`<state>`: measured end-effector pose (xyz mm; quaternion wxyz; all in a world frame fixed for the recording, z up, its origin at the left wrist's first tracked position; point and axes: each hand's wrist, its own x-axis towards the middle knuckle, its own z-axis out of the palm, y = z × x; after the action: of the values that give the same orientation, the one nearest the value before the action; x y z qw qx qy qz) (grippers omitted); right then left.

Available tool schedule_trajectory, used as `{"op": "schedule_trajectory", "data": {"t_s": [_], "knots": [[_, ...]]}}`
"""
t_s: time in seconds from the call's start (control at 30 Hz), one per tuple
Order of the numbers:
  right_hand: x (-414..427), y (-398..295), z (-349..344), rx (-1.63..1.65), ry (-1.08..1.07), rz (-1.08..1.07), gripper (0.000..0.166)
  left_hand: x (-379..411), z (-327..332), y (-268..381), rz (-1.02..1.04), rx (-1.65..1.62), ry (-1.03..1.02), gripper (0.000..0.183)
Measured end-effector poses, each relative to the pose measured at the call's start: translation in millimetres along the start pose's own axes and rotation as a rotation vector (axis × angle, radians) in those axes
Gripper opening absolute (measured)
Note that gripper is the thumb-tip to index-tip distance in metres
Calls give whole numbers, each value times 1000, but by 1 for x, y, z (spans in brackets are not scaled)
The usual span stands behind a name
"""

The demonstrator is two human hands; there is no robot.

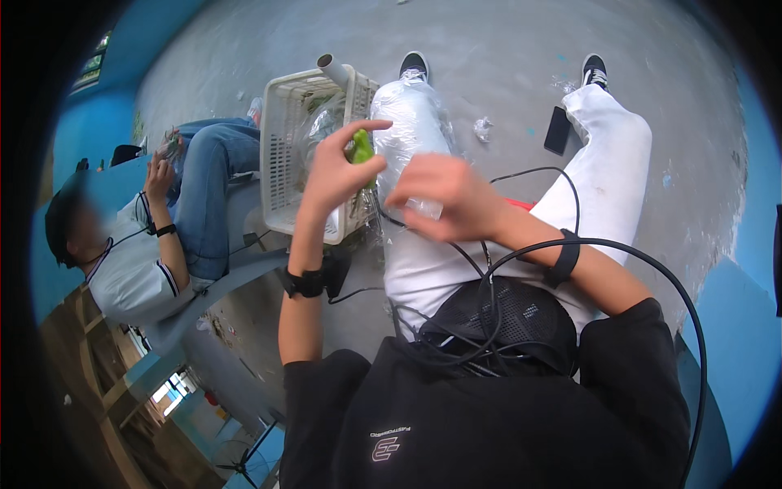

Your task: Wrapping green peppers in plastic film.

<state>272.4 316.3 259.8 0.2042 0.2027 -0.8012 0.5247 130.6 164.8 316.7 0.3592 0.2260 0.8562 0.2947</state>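
In my left hand (pixel 333 168) rests a bright green vegetable (pixel 361 147), seemingly a pepper, with the thumb and index finger spread around it. My right hand (pixel 449 195) is blurred over my thigh, its fingers curled. A crumpled bit of clear plastic (pixel 427 208) shows by those fingers; whether they grip it I cannot tell. Clear plastic film (pixel 409 116) covers my left lower leg and knee. Just beyond my left hand stands a white slatted plastic crate (pixel 269 153), with clear plastic bags (pixel 321 122) and greenery inside.
A pale tube (pixel 332 67) sits at the crate's far corner. Black cables (pixel 498 293) loop across my lap and right forearm. By my right foot lies a dark phone (pixel 556 131). Crumpled plastic (pixel 482 129) is on the concrete floor. Another person (pixel 140 244) sits at left.
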Motion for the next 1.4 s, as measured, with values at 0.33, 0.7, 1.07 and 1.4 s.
{"op": "schedule_trajectory", "data": {"t_s": [0.33, 0.7, 1.07, 1.4], "knots": [[-10, 174, -61, 668, 73, 1232, 37, -31, 59, 23, 426, 167, -117, 46], [-39, 224, -11, 1229, -124, 1332, 31, -15, 55, 12, 246, 151, -298, 49], [-28, 242, -36, 1198, 171, 1247, 13, -7, 51, 12, 108, 20, -424, 52], [-30, 238, -43, 1152, 6, 1354, 34, -5, 42, 20, 75, -9, -422, 53]]}}
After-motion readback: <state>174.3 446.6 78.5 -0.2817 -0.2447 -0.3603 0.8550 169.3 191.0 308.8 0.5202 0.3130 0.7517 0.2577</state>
